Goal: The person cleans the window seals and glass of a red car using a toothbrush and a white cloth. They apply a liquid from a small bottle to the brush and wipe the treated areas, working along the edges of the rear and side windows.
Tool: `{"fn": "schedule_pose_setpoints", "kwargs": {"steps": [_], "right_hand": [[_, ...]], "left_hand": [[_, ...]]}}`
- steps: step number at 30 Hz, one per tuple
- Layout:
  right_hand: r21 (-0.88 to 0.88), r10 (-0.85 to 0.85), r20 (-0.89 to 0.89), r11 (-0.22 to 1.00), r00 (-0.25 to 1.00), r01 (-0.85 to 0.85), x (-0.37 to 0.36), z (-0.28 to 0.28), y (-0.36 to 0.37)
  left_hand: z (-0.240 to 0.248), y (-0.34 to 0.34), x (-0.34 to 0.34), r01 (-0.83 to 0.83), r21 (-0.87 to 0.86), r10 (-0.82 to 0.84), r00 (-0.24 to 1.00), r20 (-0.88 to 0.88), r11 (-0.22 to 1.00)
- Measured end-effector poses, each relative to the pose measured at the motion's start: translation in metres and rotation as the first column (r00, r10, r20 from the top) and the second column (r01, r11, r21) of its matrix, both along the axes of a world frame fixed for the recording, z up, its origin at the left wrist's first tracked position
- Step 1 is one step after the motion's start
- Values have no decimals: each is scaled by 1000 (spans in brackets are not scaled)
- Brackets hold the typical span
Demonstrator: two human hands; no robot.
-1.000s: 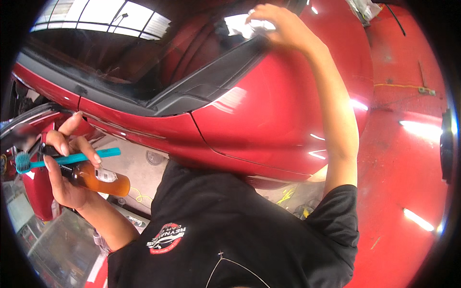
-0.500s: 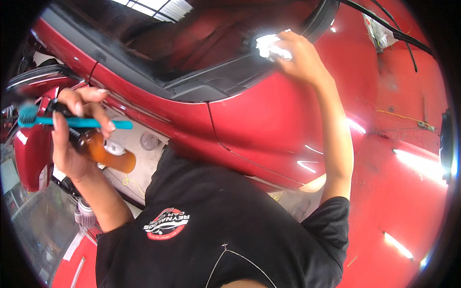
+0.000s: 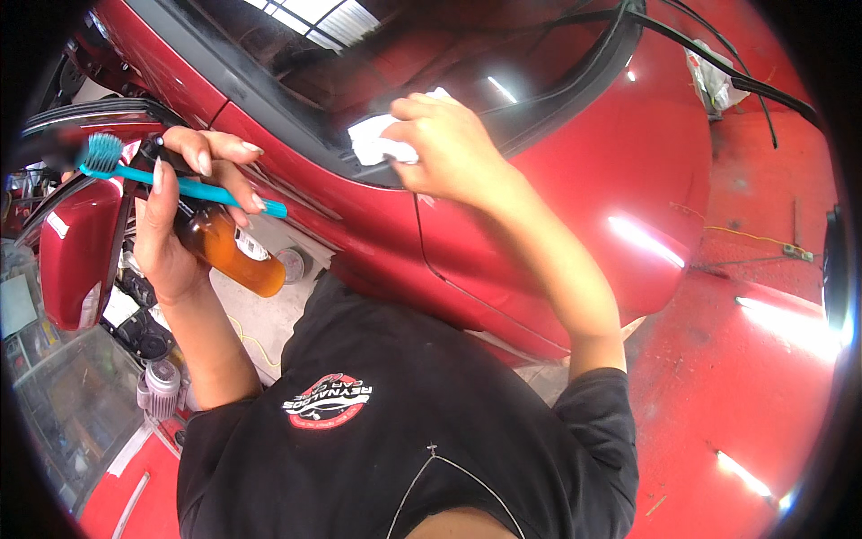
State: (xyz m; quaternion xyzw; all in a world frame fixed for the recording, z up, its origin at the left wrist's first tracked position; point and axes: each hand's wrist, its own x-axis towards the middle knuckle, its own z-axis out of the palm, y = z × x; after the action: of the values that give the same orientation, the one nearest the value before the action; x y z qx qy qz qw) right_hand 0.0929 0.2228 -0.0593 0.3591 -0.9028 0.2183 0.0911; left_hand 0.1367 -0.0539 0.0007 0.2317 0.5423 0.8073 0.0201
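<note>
My left hand (image 3: pixel 166 238) is closed around an amber bottle (image 3: pixel 242 260) with a black top. The same hand also holds a teal toothbrush-like brush (image 3: pixel 202 189), lying across its fingers with the bristles up at the left. My right hand (image 3: pixel 449 153) grips a crumpled white cloth (image 3: pixel 368 142). It presses the cloth to the black trim (image 3: pixel 323 162) along the lower corner of the dark car window (image 3: pixel 404 49). Red bodywork (image 3: pixel 530 216) curves below and to the right of that trim.
A red side mirror (image 3: pixel 79 260) juts out at the left. Black strips (image 3: pixel 700 52) reach over the upper right. A whitish plastic bag (image 3: pixel 712 83) and a yellow cord (image 3: pixel 736 235) lie beyond the car. The grey ribbed motor (image 3: pixel 161 388) stands at lower left.
My right hand has slid left along the trim with the cloth. My left hand has shifted a little right, carrying the bottle and brush. The view has turned slightly.
</note>
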Motion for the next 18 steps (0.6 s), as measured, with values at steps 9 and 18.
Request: {"fn": "schedule_pose_setpoints", "kwargs": {"steps": [9,18], "right_hand": [[167,12,30,986,999,-17,0,11,-8],[135,-88,142,988,986,69,-13,7,53]], "left_hand": [[5,-12,6,-74,-20,74,997,12,997],[5,3,17,-135,-46,138,988,66,990]]}}
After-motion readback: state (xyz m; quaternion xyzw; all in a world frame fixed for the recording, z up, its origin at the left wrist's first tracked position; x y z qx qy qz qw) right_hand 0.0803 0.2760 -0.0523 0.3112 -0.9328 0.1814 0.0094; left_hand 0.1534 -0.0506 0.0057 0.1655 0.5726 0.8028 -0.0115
